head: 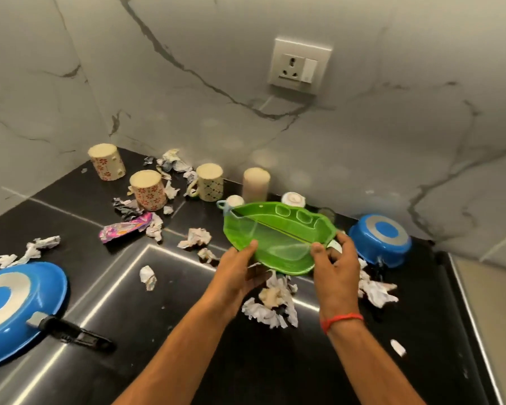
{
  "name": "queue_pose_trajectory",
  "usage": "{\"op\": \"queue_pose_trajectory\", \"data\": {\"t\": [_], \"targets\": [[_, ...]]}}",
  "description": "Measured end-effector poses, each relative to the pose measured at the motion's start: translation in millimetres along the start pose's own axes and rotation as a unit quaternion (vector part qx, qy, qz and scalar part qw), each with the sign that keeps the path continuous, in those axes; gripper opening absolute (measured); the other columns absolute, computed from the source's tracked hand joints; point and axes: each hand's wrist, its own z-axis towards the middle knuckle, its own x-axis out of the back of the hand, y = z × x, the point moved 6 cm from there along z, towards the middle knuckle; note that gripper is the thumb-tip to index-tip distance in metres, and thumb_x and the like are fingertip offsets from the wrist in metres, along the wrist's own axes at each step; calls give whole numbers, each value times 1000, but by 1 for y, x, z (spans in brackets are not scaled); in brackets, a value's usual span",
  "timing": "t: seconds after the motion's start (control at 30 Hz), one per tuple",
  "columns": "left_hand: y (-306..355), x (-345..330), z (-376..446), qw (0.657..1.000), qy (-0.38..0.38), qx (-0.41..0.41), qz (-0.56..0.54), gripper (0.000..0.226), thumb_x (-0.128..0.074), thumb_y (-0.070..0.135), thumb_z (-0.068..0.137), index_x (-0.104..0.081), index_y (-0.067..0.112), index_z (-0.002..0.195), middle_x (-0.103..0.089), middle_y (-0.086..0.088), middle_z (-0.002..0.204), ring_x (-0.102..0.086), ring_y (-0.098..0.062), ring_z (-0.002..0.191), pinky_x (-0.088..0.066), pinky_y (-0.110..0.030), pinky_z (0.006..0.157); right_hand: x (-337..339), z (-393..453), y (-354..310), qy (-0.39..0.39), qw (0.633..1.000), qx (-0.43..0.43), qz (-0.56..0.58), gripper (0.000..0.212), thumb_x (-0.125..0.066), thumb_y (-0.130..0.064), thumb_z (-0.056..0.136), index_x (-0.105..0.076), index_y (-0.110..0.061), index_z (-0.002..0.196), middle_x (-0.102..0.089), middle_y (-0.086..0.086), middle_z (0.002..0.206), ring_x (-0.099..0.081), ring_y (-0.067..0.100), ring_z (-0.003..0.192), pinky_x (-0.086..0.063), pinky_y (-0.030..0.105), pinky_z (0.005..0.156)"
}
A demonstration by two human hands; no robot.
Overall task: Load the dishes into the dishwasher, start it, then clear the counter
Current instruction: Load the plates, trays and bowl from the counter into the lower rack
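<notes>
Both hands hold a green leaf-shaped plate (pixel 278 238) lifted above the black counter (pixel 304 361), toward its back edge. The left hand (pixel 240 270) grips the near left rim with the thumb on top and fingers underneath, and the right hand (pixel 338 258) pinches the near right rim the same way; this two-sided hold keeps the wide, shallow plate level and probably suits carrying it off to the dishwasher, which is not in view. The rest of the dishes stand upside down, likely to drain: four mugs (pixel 148 190) along the back edge by the marble wall (pixel 187 97), a blue bowl (pixel 380 239) near the back right corner, and a blue pan (pixel 15 305) at the left edge with its black handle pointing inward. Crumpled paper scraps (pixel 272 302) and a purple wrapper (pixel 126 229) lie scattered between them, some directly below the plate. Judging by this, loading has barely begun and the clearing of the counter is still ahead.
</notes>
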Motion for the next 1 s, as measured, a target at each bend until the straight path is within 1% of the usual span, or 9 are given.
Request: {"op": "queue_pose_trajectory", "data": {"t": [0.07, 0.2, 0.4, 0.57, 0.73, 0.87, 0.9, 0.97, 1.0], "targets": [[-11, -21, -13, 1000, 8, -15, 22, 24, -53, 8, 100, -62, 5, 123, -73, -10, 94, -70, -18, 74, -58, -28, 57, 29, -16, 7, 15, 999, -26, 15, 33, -62, -7, 94, -53, -23, 122, -73, 1, 81, -71, 30, 87, -59, 49, 82], [-31, -60, -43, 994, -16, -24, 108, 25, -52, -3, 97, -64, 12, 113, -75, -8, 86, -72, -20, 72, -59, -31, 58, 101, -49, 12, 28, 994, -85, 64, 36, -65, -2, 90, -57, -24, 118, -76, -3, 95, -73, 13, 90, -61, 39, 80], [-92, -122, -89, 967, -99, -3, 235, 25, -52, -1, 96, -64, 14, 110, -75, -3, 76, -70, -17, 66, -57, -31, 57, 207, -90, 18, 50, 990, -127, 39, 21, -67, -12, 90, -67, -23, 108, -75, 4, 98, -72, 22, 94, -58, 55, 84], [-143, -186, -129, 944, -177, 8, 280, 27, -52, 2, 96, -64, 19, 112, -76, -5, 87, -72, -27, 84, -58, -48, 81, 295, -120, 8, 88, 988, -123, 35, 14, -64, -11, 94, -71, -20, 102, -75, 9, 100, -71, 32, 99, -58, 51, 87], [-189, -255, -169, 894, -284, 19, 346, 22, -53, 4, 100, -63, 13, 118, -74, -15, 109, -71, -34, 103, -55, -53, 95, 374, -149, 0, 150, 977, -134, 68, 17, -63, -13, 95, -72, -17, 109, -77, 4, 98, -74, 24, 94, -59, 39, 84], [-230, -303, -202, 833, -393, 27, 389, 23, -51, 12, 103, -66, 19, 120, -77, -4, 108, -73, -24, 104, -55, -46, 96, 428, -177, -4, 222, 960, -137, 100, 17, -57, -16, 99, -72, -17, 107, -77, 5, 99, -74, 23, 92, -59, 37, 79], [-231, -306, -205, 828, -403, 24, 389, 22, -52, 13, 104, -66, 19, 119, -77, -4, 108, -73, -24, 104, -54, -48, 99, 433, -180, -1, 237, 955, -143, 107, 17, -57, -16, 99, -72, -16, 106, -77, 6, 99, -74, 23, 93, -59, 36, 78], [-261, -333, -218, 790, -461, 45, 402, 21, -53, 14, 104, -67, 18, 118, -77, -5, 109, -73, -26, 105, -51, -51, 102, 466, -200, 5, 322, 930, -139, 113, 17, -56, -15, 100, -72, -14, 104, -77, 4, 97, -73, 19, 90, -58, 31, 75], [-263, -332, -218, 787, -463, 43, 406, 20, -53, 17, 104, -67, 19, 118, -77, -4, 109, -72, -25, 106, -51, -50, 102, 466, -205, 6, 329, 926, -143, 121, 17, -56, -14, 100, -73, -14, 104, -77, 3, 96, -72, 17, 89, -57, 29, 75]]}}
